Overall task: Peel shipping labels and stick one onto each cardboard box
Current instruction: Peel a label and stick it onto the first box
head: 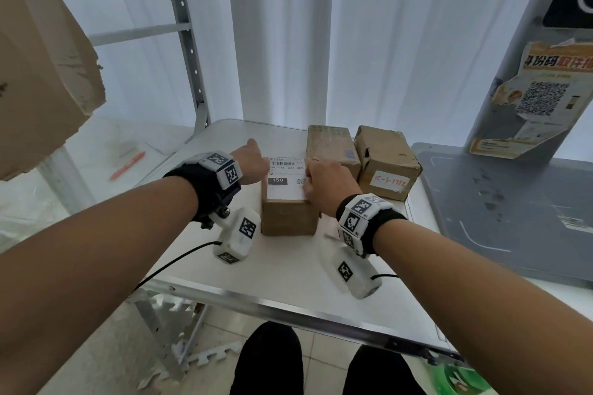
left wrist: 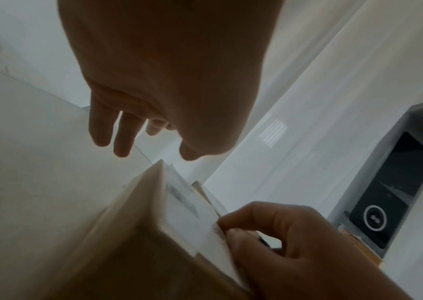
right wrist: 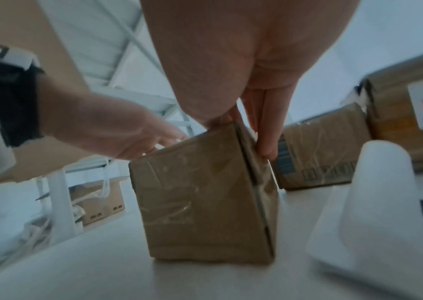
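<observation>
At worktop (head: 288, 272) front, sticking label (head: 285, 175) onto top of near box (head: 288, 218). Looking flat and square in head view, so judging it as placed and now getting smoothed down.

Clasping near box's top right edge with right grip (head: 327, 186): thumb at label's right edge, fingers running down the side. Holding left grip (head: 252, 162) wide, fingers loose, just beside near box's far left corner. Not able to tell if touching.

Seeing two more boxes behind, side by side:
- mid box (head: 330, 144), just beside near box, showing tape and no white label on top
- end box (head: 385, 157), carrying only a handwritten tag (head: 388, 184) on its front

Judging progress as roughly one of three: first label nearly finished, two boxes waiting. Not seeing any label sheet or spare labels, so not able to say where the next one is coming from.

Remaining on this box: pressing down right edge and corners, checking for lift. After that, peeling and sticking twice more, assuming tag isn't counting as a shipping label.
</observation>
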